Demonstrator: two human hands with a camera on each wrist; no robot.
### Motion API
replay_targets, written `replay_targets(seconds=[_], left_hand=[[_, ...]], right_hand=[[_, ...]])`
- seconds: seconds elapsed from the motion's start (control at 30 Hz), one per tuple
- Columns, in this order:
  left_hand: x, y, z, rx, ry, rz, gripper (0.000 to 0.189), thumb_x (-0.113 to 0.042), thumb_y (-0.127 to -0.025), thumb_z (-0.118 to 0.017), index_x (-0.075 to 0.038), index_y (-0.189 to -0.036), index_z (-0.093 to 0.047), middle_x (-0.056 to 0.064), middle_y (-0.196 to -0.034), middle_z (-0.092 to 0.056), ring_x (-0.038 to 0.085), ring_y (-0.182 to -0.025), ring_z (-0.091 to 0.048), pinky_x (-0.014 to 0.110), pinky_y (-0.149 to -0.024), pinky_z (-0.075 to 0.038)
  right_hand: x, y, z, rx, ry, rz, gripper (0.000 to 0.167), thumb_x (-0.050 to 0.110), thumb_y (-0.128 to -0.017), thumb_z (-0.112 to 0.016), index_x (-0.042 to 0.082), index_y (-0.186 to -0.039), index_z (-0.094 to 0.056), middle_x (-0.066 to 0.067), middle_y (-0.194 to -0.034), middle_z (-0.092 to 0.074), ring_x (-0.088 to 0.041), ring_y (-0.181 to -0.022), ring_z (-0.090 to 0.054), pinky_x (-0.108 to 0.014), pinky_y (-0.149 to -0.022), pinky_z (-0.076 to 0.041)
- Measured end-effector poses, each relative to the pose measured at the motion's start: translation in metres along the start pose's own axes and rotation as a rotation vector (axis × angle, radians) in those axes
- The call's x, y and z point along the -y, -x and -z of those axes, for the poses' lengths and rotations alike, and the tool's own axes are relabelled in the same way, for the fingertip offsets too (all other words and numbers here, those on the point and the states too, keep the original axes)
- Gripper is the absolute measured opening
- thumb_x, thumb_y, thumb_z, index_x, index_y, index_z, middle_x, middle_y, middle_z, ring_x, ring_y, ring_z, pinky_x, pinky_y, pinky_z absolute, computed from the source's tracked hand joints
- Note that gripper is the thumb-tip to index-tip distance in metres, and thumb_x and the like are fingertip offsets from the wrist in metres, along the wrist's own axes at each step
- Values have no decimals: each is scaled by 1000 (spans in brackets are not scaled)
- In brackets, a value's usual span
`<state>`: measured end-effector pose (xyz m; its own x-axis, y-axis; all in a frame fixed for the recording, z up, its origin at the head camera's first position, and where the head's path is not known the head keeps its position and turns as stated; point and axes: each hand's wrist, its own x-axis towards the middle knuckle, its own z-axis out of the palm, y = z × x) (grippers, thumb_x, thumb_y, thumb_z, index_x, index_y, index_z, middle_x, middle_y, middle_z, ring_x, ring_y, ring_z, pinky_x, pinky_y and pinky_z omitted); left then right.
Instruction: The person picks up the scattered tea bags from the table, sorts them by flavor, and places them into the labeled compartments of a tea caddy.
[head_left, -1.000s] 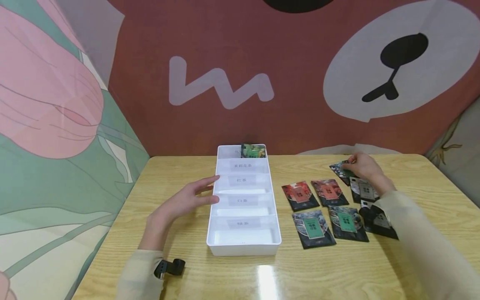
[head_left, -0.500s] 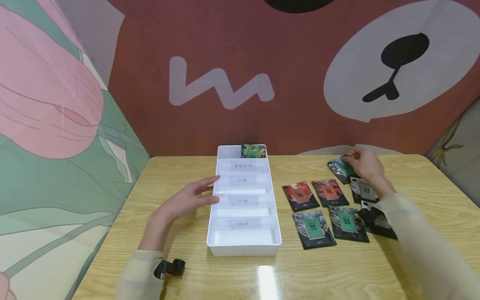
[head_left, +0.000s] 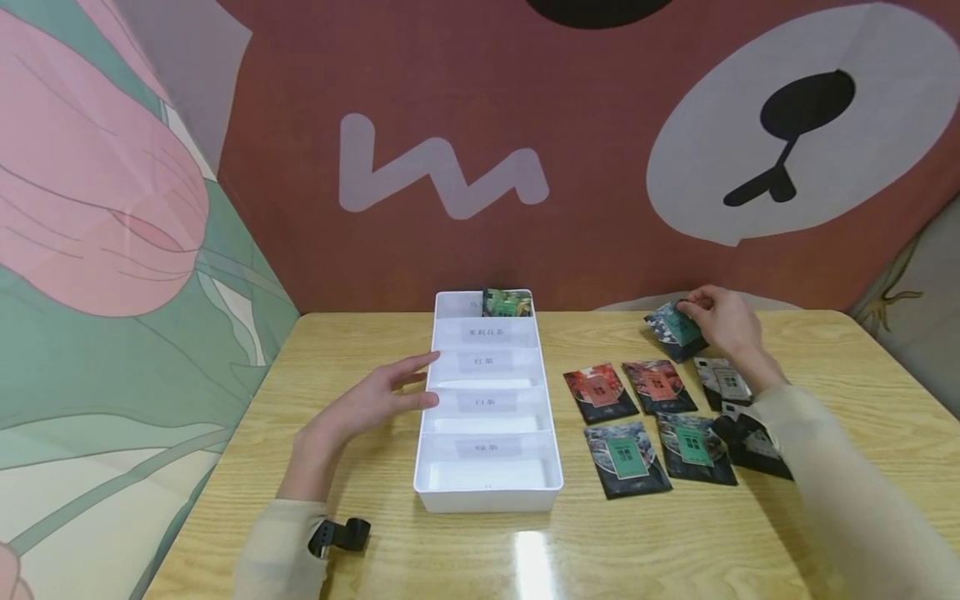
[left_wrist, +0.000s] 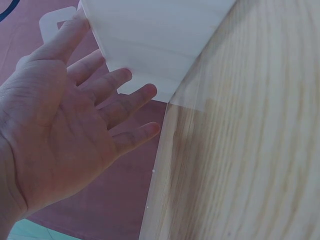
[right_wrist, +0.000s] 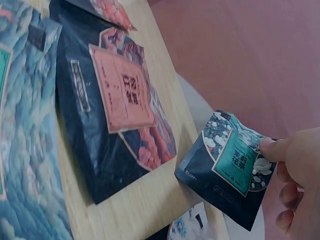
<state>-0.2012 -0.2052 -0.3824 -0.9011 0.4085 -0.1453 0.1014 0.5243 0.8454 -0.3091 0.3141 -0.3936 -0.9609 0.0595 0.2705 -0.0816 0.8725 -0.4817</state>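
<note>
My right hand (head_left: 729, 327) pinches a dark tea sachet (right_wrist: 233, 167) by its top edge; a teal label and white flowers show on its face. In the head view this sachet tilts up at the back right of the table. My left hand (head_left: 371, 398) has its fingers spread, fingertips right at the left wall of a white divided box (head_left: 487, 500). The left wrist view shows that palm and straight fingers (left_wrist: 125, 107) beside the box's outer wall. In the box's far compartment stands a sachet with a green label (head_left: 507, 303). The nearer compartments carry paper labels.
Two red-labelled sachets (head_left: 600, 390) lie right of the box, with two green-labelled sachets (head_left: 628, 458) nearer the front. Two grey-labelled sachets (head_left: 723, 381) lie farther right, partly behind the right wrist. A printed wall covering (head_left: 450, 250) rises behind the table (head_left: 360, 333).
My right hand has lifted the teal-labelled sachet's top edge and shifted it slightly left. One grey-labelled sachet has moved slightly. The left hand and box stay put.
</note>
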Motion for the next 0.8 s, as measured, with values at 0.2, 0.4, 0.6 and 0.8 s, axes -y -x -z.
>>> replay_targets(seconds=[0.2,0.4,0.6,0.8], left_hand=[[1,-1,0,2,-4,-6,76,-51,-87,-72,-34,-153,-38,-3,-160,-35,31,-146,-37,55,-117,-32],[3,-3,0,-1,-6,10,76,-52,-86,-72,-35,-152,-38,-4,-160,-34,31,-146,-36,55,-117,-32],[3,-2,1,-2,-3,3,75,-51,-87,-72,-34,-152,-38,-4,-160,-35,31,-146,-36,55,-117,-33],[2,-1,0,-5,-5,9,76,-53,-86,-72,-35,-152,-38,-5,-160,-35,30,-146,-37,55,-117,-33]], right_hand=[[9,2,2,-50,-19,24,39,37,-102,-54,0,-110,-66,-22,-98,-66,-27,-68,-53,-34,-50,-37],[17,4,4,-97,-40,67,42,39,-102,-55,1,-110,-69,-22,-99,-64,-26,-65,-52,-34,-47,-36],[30,4,6,-159,-71,120,37,36,-101,-57,3,-108,-72,-18,-95,-65,-27,-70,-53,-34,-54,-38],[44,6,7,-174,-110,138,35,35,-101,-57,5,-107,-73,-15,-94,-66,-25,-73,-54,-34,-59,-39]])
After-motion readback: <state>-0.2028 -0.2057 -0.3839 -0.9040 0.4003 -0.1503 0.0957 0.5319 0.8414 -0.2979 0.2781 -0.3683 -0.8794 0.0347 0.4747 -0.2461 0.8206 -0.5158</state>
